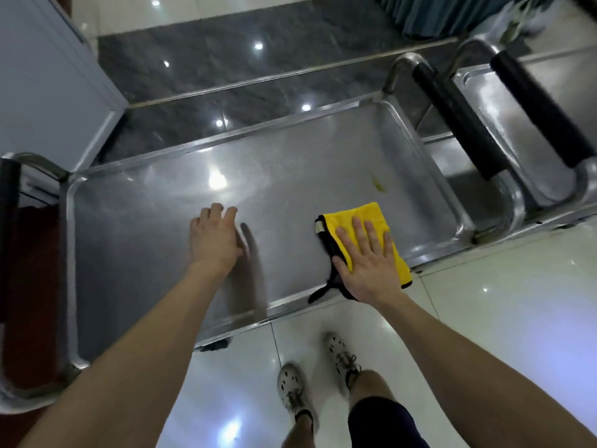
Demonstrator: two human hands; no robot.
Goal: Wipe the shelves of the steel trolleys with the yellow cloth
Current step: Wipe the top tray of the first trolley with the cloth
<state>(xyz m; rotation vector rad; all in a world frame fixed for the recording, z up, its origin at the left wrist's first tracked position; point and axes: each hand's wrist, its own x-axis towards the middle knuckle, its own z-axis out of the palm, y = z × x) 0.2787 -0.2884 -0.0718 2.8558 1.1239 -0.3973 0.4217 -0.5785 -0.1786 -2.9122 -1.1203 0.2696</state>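
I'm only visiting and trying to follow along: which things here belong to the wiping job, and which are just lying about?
Part of the job: yellow cloth, right hand pressing it, left hand, near trolley shelf, second trolley.
Just there: pale cabinet, blue curtain, dark floor strip.

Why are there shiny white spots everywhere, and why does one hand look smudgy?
Head view: the spots are glare, probably overhead lamps mirrored in the steel shelf and glossy floor; the left hand is motion-blurred, the right hand pressing the yellow cloth looks sharper; the wide lens bends the trolley rim.
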